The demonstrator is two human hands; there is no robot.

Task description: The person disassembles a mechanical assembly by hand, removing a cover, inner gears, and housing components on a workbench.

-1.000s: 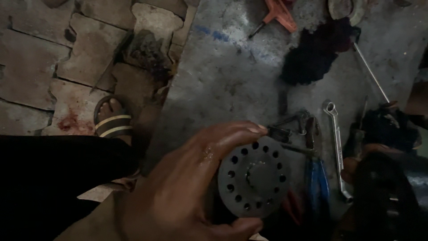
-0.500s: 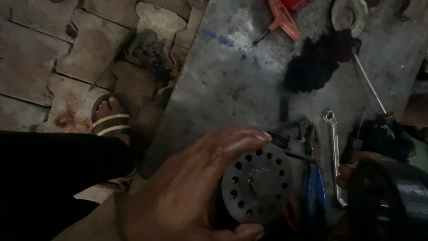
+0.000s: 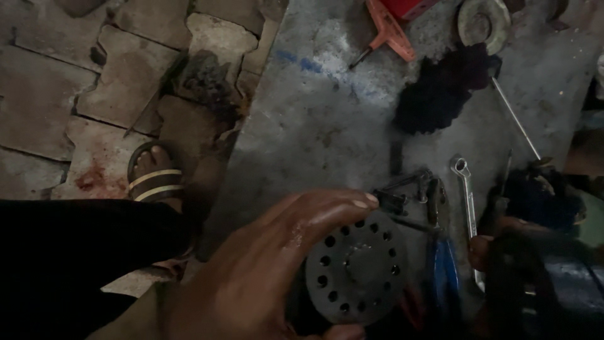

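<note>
My left hand [image 3: 264, 271] grips a round dark metal disc [image 3: 355, 271] with a ring of small holes and a hub in the middle, thumb over its top edge and fingers beneath. The disc faces the camera, low over a grey metal sheet [image 3: 314, 126]. At the lower right, a few fingertips of my right hand [image 3: 481, 252] show against a large dark round machine part [image 3: 541, 283]; whether they grip it is hidden in shadow.
On the sheet lie a ring spanner [image 3: 467, 201], blue-handled pliers [image 3: 440, 264], a dark rag [image 3: 440, 94], an orange-handled tool [image 3: 387, 31], a long thin rod [image 3: 516, 119] and a round metal part [image 3: 483, 22]. A sandalled foot [image 3: 154, 176] stands on stone paving at left.
The view has drifted slightly, so the sheet and tools sit a little lower. My left hand keeps hold of the disc, which has shifted a bit to the right.
</note>
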